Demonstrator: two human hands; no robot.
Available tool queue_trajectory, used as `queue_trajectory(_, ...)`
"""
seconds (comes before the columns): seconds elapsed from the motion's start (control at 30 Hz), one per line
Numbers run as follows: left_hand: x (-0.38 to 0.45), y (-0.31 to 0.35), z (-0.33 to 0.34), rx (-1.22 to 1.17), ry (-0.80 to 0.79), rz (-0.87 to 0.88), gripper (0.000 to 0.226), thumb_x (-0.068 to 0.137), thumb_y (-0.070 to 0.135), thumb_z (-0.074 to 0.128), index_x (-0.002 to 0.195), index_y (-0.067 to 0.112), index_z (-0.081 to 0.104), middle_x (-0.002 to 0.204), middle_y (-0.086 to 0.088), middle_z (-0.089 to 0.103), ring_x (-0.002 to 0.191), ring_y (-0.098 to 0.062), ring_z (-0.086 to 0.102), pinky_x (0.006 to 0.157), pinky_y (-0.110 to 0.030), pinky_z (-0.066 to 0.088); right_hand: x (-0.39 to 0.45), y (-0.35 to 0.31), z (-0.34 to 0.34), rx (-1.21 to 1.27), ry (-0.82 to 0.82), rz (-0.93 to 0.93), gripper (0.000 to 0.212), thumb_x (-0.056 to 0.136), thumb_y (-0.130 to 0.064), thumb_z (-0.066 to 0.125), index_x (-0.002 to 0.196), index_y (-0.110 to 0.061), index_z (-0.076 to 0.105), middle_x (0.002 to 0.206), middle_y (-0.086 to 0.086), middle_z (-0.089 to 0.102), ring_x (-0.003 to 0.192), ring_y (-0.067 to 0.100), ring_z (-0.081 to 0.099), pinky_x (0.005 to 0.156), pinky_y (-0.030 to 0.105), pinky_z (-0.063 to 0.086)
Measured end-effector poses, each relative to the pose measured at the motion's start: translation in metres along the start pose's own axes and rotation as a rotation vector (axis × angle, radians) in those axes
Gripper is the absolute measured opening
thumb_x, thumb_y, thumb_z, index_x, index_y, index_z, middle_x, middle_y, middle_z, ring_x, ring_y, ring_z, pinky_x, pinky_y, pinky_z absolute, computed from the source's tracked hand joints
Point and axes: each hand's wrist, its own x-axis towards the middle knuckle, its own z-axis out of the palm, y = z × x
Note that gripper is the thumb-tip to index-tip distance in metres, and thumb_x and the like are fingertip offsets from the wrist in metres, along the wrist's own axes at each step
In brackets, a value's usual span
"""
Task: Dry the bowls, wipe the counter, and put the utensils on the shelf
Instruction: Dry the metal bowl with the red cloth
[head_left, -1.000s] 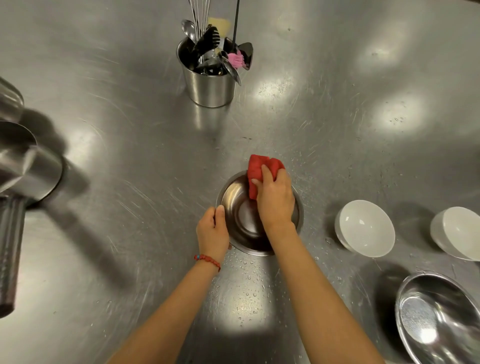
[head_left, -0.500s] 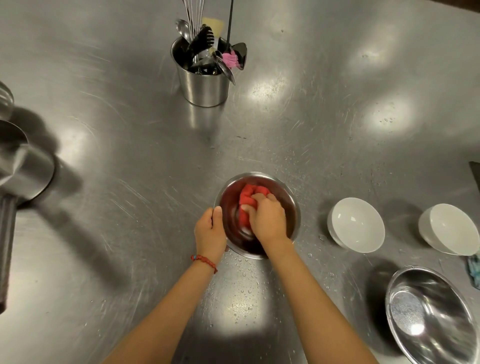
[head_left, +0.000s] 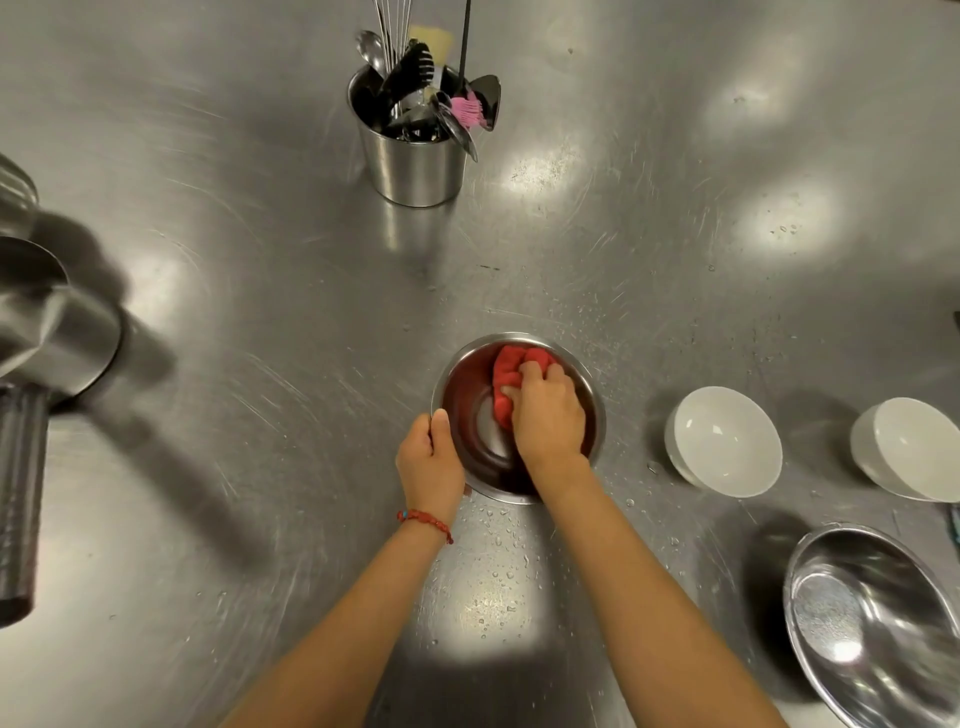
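Drying is the step in hand. The right hand (head_left: 548, 415) reaches down into the small steel bowl (head_left: 457, 410), its fingers curled round a bunched red cloth (head_left: 506, 371) and pressing it against the far inner wall. The left hand (head_left: 430, 460) clamps the bowl's near-left rim, thumb lying along the edge, bracing it against the counter (head_left: 260, 364).

To the right, two white bowls (head_left: 724, 441) stand side by side, well apart from the steel one, and a large steel bowl (head_left: 872, 623) sits nearer the lower right corner; none of these is being touched. Water drops dot the counter just in front of the small bowl, so the wiping looks not yet done. At the far side the steel canister (head_left: 413, 161) holds the utensils (head_left: 415, 78), untouched.

Judging from this, the task is in its early part. The next move probably calls for sweeping the cloth round the remaining wall and base, then setting this bowl aside and reaching right for a white one.
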Motion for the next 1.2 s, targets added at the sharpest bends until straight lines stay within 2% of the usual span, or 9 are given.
queue_trajectory(0.1, -0.004, 0.003, 0.004, -0.007, 0.052, -0.016, 0.046, 0.094, 0.014, 0.045, 0.05, 0.019, 0.031, 0.049, 0.004, 0.032, 0.047, -0.008, 0.028, 0.043, -0.009, 0.032, -0.009, 0.013, -0.007, -0.048, -0.082, 0.049, 0.033, 0.095, -0.026, 0.046, 0.118, -0.004, 0.051, 0.12, 0.021, 0.051, 0.107, 0.036, 0.052, 0.086, 0.041, 0.045)
queue_trajectory(0.3, -0.007, 0.007, 0.006, 0.03, 0.037, -0.046, 0.044, 0.094, 0.014, 0.043, 0.052, 0.019, 0.033, 0.051, 0.003, 0.036, 0.048, -0.007, 0.031, 0.045, -0.007, 0.034, -0.032, 0.01, -0.011, 0.221, -0.328, -0.004, 0.025, 0.085, -0.024, 0.062, 0.106, -0.011, 0.066, 0.109, 0.011, 0.066, 0.1, 0.028, 0.061, 0.087, 0.029, 0.044)
queue_trajectory(0.4, -0.005, 0.008, 0.002, 0.063, 0.0, -0.039, 0.04, 0.094, 0.014, 0.043, 0.055, 0.017, 0.038, 0.054, 0.004, 0.041, 0.052, -0.01, 0.036, 0.049, -0.022, 0.027, -0.034, 0.006, -0.014, 0.418, -0.407, -0.048, 0.022, 0.084, -0.021, 0.064, 0.103, -0.01, 0.069, 0.109, 0.007, 0.068, 0.1, 0.021, 0.061, 0.086, 0.023, 0.041)
queue_trajectory(0.57, -0.005, 0.01, -0.005, 0.049, -0.107, -0.101, 0.038, 0.093, 0.023, 0.045, 0.056, 0.014, 0.04, 0.056, 0.002, 0.043, 0.056, -0.015, 0.039, 0.046, -0.018, 0.031, -0.051, 0.009, -0.017, 0.714, -0.229, -0.028, 0.019, 0.082, -0.019, 0.067, 0.1, -0.012, 0.069, 0.101, 0.002, 0.069, 0.092, 0.013, 0.06, 0.082, 0.016, 0.041)
queue_trajectory(0.7, -0.009, 0.016, -0.018, 0.132, -0.176, -0.125, 0.03, 0.091, 0.035, 0.047, 0.073, 0.013, 0.043, 0.067, -0.003, 0.053, 0.063, -0.024, 0.053, 0.059, -0.033, 0.044, -0.073, 0.02, -0.023, 0.821, -0.033, 0.056, 0.021, 0.079, -0.025, 0.069, 0.1, -0.023, 0.068, 0.091, -0.017, 0.063, 0.084, -0.002, 0.058, 0.08, 0.012, 0.044)
queue_trajectory(0.8, -0.015, 0.026, -0.032, 0.289, -0.151, 0.066, 0.018, 0.088, 0.024, 0.053, 0.089, 0.007, 0.045, 0.083, -0.009, 0.053, 0.075, -0.027, 0.05, 0.067, -0.037, 0.044, -0.094, 0.037, -0.03, 0.847, 0.04, 0.115, 0.023, 0.078, -0.027, 0.07, 0.101, -0.024, 0.067, 0.093, -0.009, 0.066, 0.087, 0.007, 0.061, 0.082, 0.024, 0.049)
queue_trajectory(0.9, -0.03, 0.039, -0.039, 0.46, -0.144, 0.393, 0.027, 0.084, 0.021, 0.055, 0.101, 0.0, 0.055, 0.101, -0.02, 0.056, 0.086, -0.032, 0.051, 0.072, -0.035, 0.041, -0.116, 0.059, -0.035, 0.828, 0.116, 0.147, 0.025, 0.078, -0.023, 0.071, 0.102, -0.019, 0.068, 0.096, 0.001, 0.069, 0.087, 0.013, 0.061, 0.083, 0.026, 0.047)
queue_trajectory(1.07, -0.078, 0.049, -0.027, 0.643, -0.407, 0.743, 0.05, 0.082, 0.034, 0.037, 0.112, 0.0, 0.058, 0.115, -0.02, 0.062, 0.102, -0.036, 0.057, 0.085, -0.045, 0.045, -0.152, 0.107, -0.046, 0.795, 0.198, 0.196, 0.028, 0.077, -0.022, 0.072, 0.104, -0.018, 0.067, 0.099, -0.001, 0.068, 0.087, 0.012, 0.059, 0.078, 0.016, 0.04)
queue_trajectory(1.2, -0.131, 0.046, -0.003, 0.77, -0.502, 0.876, 0.036, 0.083, 0.019, 0.057, 0.111, -0.003, 0.061, 0.114, -0.021, 0.063, 0.105, -0.036, 0.06, 0.086, -0.049, 0.047, -0.189, 0.161, -0.061, 0.745, 0.276, 0.22, 0.028, 0.075, -0.025, 0.073, 0.102, -0.021, 0.067, 0.091, -0.005, 0.061, 0.085, 0.01, 0.056, 0.075, 0.014, 0.036)
